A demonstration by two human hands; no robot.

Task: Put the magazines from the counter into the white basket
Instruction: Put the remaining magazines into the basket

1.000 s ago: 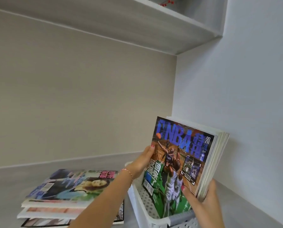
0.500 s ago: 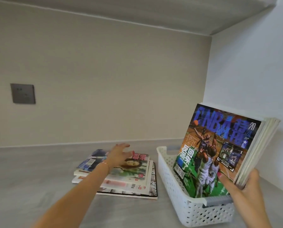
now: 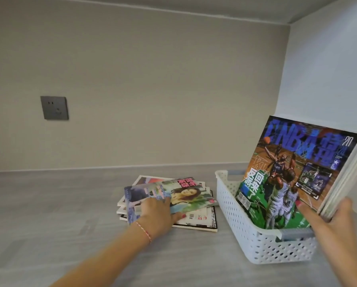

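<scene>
A white perforated basket (image 3: 233, 206) stands on the grey counter at the right. Several magazines stand upright in it, a basketball magazine (image 3: 297, 172) in front. My right hand (image 3: 331, 222) grips the lower right edge of that upright bundle. To the left of the basket lies a stack of magazines (image 3: 196, 221). Its top magazine (image 3: 185, 196), with a woman on the cover, is tilted up off the stack. My left hand (image 3: 157, 214) holds this top magazine at its near edge.
A grey wall socket (image 3: 54, 108) is set in the back wall at the left. A white side wall (image 3: 326, 69) rises close behind the basket. The grey counter (image 3: 49, 204) stretches to the left and front.
My left hand left the basketball magazine, reached left to the stack and took hold of the top magazine, lifting it. My right hand kept hold of the upright bundle. The view swung left.
</scene>
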